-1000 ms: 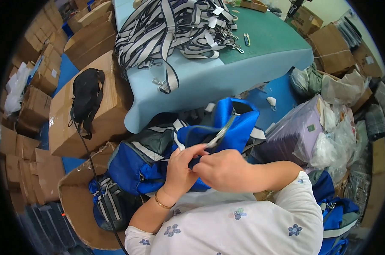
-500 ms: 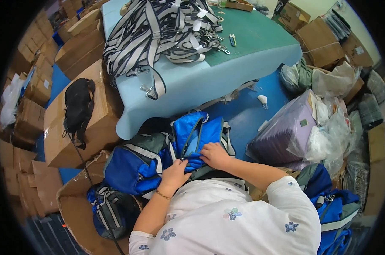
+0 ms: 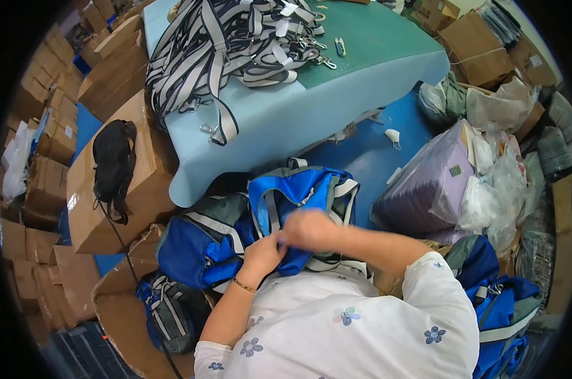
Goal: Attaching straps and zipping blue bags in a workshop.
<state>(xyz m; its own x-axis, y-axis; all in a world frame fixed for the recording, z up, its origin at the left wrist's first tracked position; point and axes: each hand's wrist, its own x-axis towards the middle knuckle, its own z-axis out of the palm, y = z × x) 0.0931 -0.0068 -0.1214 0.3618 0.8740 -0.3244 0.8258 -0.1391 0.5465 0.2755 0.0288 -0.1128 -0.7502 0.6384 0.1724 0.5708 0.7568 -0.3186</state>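
Note:
A blue bag with grey panels and white straps lies across my lap. My left hand is closed at the bag's near side, its fingertips pinching the blue fabric. Right beside those fingertips is my right hand, smeared by motion, so its fingers cannot be made out. A zipper slider and cord show on the bag's upper face, beyond the right hand. Touching it on the left is another blue and grey bag with a white band.
Ahead stands a table heaped with grey-and-black straps; small snips lie on it. An opened carton at left holds a bag. A purple wrapped stack and more blue bags stand at right.
My right hand has moved left, close to my left hand. The bag's upper flap now lies over, where an opening with light blue lining showed before. The view has shifted slightly.

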